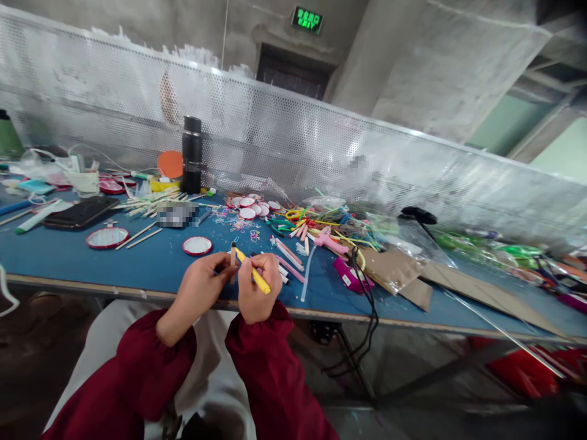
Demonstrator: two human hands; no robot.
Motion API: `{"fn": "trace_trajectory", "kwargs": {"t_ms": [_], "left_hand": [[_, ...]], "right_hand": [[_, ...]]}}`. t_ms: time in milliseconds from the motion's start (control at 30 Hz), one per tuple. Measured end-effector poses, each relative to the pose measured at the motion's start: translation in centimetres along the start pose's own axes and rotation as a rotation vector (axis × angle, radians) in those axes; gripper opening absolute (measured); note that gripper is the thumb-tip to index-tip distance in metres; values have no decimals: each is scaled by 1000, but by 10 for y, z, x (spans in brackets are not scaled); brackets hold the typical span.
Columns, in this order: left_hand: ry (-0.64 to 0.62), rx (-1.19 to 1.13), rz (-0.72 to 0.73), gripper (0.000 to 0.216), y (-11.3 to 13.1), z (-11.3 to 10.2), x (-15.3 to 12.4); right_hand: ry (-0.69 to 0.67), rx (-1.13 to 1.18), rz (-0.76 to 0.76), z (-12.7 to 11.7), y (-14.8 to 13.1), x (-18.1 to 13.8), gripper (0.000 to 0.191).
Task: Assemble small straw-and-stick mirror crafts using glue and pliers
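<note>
Between the fingertips of my left hand (205,280) is a short peach-coloured stick (233,261) with a dark top end, held upright. My right hand (257,296) grips a yellow marker pen (261,282), its tip close to the stick's upper part; I cannot tell whether they touch. Both hands are closed, just above the front edge of the blue table (151,269). A round white piece with a red rim (197,245) lies beyond my left hand. To the right of my right hand lie several pale and pink sticks (290,269).
A pink glue gun (331,242) and a purple device (351,276) with a black cord lie right. Behind are coloured clips (229,219), more red-rimmed discs (247,212) and a black bottle (192,156). A dark phone (80,212) lies left, cardboard (486,290) far right.
</note>
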State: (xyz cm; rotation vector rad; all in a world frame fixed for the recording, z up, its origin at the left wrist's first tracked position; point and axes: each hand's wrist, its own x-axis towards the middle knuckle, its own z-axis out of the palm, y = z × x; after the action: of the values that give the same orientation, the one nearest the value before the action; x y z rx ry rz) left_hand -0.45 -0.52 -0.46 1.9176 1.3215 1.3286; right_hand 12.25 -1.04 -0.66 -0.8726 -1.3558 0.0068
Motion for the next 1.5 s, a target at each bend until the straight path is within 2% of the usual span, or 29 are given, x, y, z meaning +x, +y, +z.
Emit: {"fn": "trace_trajectory", "kwargs": {"t_ms": [433, 600, 800, 1000, 1500], "left_hand": [[-7, 6, -13, 21, 0, 0, 0], [-11, 14, -15, 20, 1, 0, 0], [-14, 33, -46, 17, 2, 0, -1], [-14, 20, -35, 20, 2, 0, -1], [-9, 16, -38, 18, 1, 0, -1]], "right_hand": [[-28, 7, -28, 0, 0, 0, 15], [14, 1, -28, 1, 1, 0, 15], [-12, 2, -93, 0, 0, 1, 14], [31, -19, -68, 1, 3, 0, 15], [12, 1, -102, 2, 2, 0, 15]]}}
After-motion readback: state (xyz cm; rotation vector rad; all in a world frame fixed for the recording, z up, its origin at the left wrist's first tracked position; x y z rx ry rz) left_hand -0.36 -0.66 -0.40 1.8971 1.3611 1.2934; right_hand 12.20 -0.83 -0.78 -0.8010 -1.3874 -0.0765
